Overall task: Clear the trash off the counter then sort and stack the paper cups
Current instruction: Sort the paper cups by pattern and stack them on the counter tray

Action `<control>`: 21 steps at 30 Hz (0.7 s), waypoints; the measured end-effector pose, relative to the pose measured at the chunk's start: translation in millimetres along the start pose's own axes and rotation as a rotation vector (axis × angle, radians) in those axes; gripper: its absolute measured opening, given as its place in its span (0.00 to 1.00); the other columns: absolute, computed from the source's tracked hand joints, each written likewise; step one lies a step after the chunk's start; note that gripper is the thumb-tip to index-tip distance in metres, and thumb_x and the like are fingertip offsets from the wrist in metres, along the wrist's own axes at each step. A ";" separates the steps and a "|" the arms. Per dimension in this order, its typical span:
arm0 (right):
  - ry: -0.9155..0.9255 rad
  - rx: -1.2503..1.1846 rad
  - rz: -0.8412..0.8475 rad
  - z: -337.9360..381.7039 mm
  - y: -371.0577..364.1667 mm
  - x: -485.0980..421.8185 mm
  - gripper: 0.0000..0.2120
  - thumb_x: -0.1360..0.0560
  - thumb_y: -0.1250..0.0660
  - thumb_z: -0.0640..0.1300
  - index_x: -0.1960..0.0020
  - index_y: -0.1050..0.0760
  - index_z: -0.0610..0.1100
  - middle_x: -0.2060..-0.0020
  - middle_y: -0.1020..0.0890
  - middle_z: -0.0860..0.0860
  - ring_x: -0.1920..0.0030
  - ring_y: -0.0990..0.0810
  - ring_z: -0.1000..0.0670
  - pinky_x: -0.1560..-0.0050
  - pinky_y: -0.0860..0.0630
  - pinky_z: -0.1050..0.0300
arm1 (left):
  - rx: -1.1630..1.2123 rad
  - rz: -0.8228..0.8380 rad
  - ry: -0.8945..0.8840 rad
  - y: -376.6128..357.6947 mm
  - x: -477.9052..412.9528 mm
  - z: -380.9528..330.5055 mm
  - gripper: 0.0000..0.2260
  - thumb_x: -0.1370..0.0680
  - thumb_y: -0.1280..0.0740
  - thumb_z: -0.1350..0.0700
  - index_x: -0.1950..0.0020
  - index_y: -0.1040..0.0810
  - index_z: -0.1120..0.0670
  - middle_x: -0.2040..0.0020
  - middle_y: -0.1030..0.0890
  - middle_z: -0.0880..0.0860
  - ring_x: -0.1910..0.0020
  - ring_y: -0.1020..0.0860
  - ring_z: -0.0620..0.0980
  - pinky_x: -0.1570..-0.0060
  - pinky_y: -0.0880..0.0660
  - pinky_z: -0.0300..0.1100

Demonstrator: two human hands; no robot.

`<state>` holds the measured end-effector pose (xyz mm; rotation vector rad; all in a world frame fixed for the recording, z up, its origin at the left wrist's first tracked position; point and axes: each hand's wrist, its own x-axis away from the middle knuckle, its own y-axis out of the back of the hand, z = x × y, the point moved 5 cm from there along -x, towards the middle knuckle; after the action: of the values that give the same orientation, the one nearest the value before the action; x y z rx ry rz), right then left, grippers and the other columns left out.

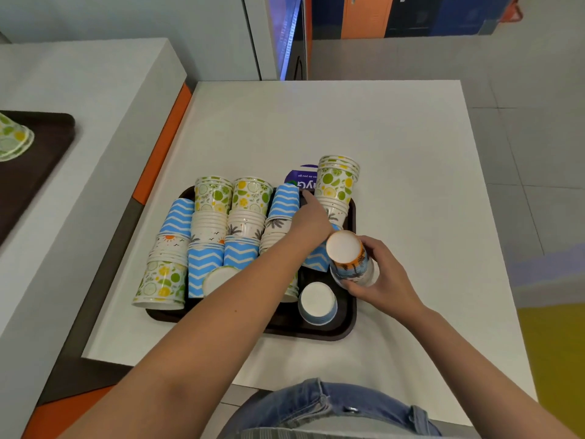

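We note right hand [386, 280] fingers [375, 247] wrapped round an upturned palm-print cup [349, 258], centre right; left hand [311, 223] beside zigzag stack [285, 201], we cannot tell its grip.

Cup stacks [209, 217] crowding tray [316, 334] left and far side, left hand [311, 218] and forearm across tray, right hand [386, 280] holding palm-print cups [349, 259] at right edge, bare desk [411, 147] beyond and right.

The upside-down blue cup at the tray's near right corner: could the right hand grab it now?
Probably not yet: the right hand is full, gripping a palm-print cup stack. The blue cup itself stands free, close beside it.
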<state>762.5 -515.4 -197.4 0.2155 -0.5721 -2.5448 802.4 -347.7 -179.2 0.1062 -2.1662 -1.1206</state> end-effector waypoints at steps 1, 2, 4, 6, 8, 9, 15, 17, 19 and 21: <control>-0.004 -0.005 -0.002 -0.4 0.3 0.7 0.33 0.38 0.24 0.44 0.39 0.34 0.59 0.43 0.25 0.61 0.43 0.26 0.66 0.45 0.31 0.74 | -0.005 -0.027 0.004 -1.8 -0.8 1.0 0.43 0.23 0.33 0.58 0.24 0.64 0.63 0.38 0.24 0.63 0.42 0.23 0.58 0.55 0.29 0.45; -0.008 -0.009 -0.002 -1.1 0.4 1.2 0.33 0.38 0.24 0.45 0.39 0.34 0.60 0.43 0.25 0.61 0.43 0.26 0.65 0.45 0.31 0.74 | -0.005 -0.046 0.010 -4.0 -1.2 2.6 0.42 0.23 0.34 0.58 0.24 0.64 0.63 0.38 0.24 0.62 0.43 0.22 0.58 0.56 0.30 0.45; -0.012 -0.011 -0.002 -2.2 0.6 1.8 0.33 0.38 0.25 0.45 0.39 0.35 0.60 0.43 0.25 0.61 0.42 0.26 0.65 0.44 0.31 0.74 | 0.014 -0.055 0.026 -8.5 -1.8 5.7 0.44 0.23 0.33 0.57 0.24 0.65 0.62 0.38 0.24 0.62 0.43 0.23 0.58 0.54 0.29 0.46; -0.016 -0.014 0.000 -2.5 0.7 1.6 0.32 0.38 0.25 0.45 0.39 0.35 0.61 0.43 0.26 0.61 0.42 0.26 0.66 0.44 0.31 0.74 | 0.067 -0.039 0.045 -11.5 -0.9 7.8 0.48 0.25 0.29 0.54 0.24 0.66 0.61 0.38 0.25 0.62 0.42 0.23 0.59 0.49 0.27 0.48; -0.014 -0.019 0.004 -2.0 0.6 1.2 0.32 0.38 0.25 0.45 0.40 0.35 0.61 0.43 0.26 0.61 0.43 0.27 0.67 0.44 0.32 0.75 | 0.114 -0.029 0.063 -11.8 1.1 9.0 0.51 0.27 0.27 0.52 0.24 0.66 0.61 0.38 0.25 0.62 0.41 0.24 0.59 0.45 0.27 0.50; -0.014 -0.024 0.005 -1.8 0.5 1.3 0.32 0.38 0.25 0.46 0.40 0.35 0.61 0.43 0.26 0.61 0.43 0.27 0.67 0.44 0.32 0.75 | 0.132 -0.027 0.073 -11.5 2.0 9.7 0.52 0.28 0.27 0.52 0.24 0.66 0.61 0.37 0.25 0.62 0.40 0.24 0.59 0.44 0.27 0.50; -0.028 -0.028 0.007 -6.7 -0.6 0.6 0.35 0.38 0.23 0.42 0.39 0.35 0.62 0.42 0.26 0.61 0.42 0.27 0.66 0.43 0.31 0.73 | 0.243 -0.047 0.110 -8.7 11.2 13.7 0.47 0.29 0.25 0.49 0.23 0.53 0.63 0.31 0.31 0.60 0.34 0.29 0.58 0.41 0.30 0.48; -0.029 -0.020 0.010 -8.3 -1.5 0.0 0.36 0.38 0.23 0.41 0.39 0.36 0.63 0.42 0.26 0.62 0.42 0.27 0.65 0.43 0.30 0.72 | 0.240 -0.080 0.112 -7.0 14.4 15.5 0.36 0.30 0.25 0.49 0.31 0.38 0.62 0.37 0.26 0.60 0.39 0.26 0.57 0.49 0.28 0.46; -0.037 -0.019 0.011 -7.9 -2.1 -0.2 0.34 0.38 0.24 0.45 0.39 0.36 0.63 0.42 0.26 0.62 0.42 0.27 0.65 0.43 0.30 0.72 | 0.261 -0.108 0.118 -6.3 17.0 17.4 0.28 0.31 0.24 0.49 0.39 0.31 0.62 0.42 0.24 0.60 0.44 0.24 0.57 0.51 0.27 0.46; -0.047 -0.026 0.009 -6.9 -2.6 -0.1 0.33 0.39 0.26 0.49 0.39 0.36 0.63 0.42 0.26 0.62 0.42 0.27 0.65 0.43 0.31 0.73 | 0.273 -0.118 0.118 -7.6 18.0 18.4 0.24 0.30 0.25 0.51 0.42 0.29 0.63 0.44 0.23 0.60 0.45 0.23 0.57 0.51 0.26 0.47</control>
<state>763.2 -515.8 -204.7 0.1437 -0.5565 -2.5524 775.8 -346.2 -182.5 0.4167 -2.2172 -0.8521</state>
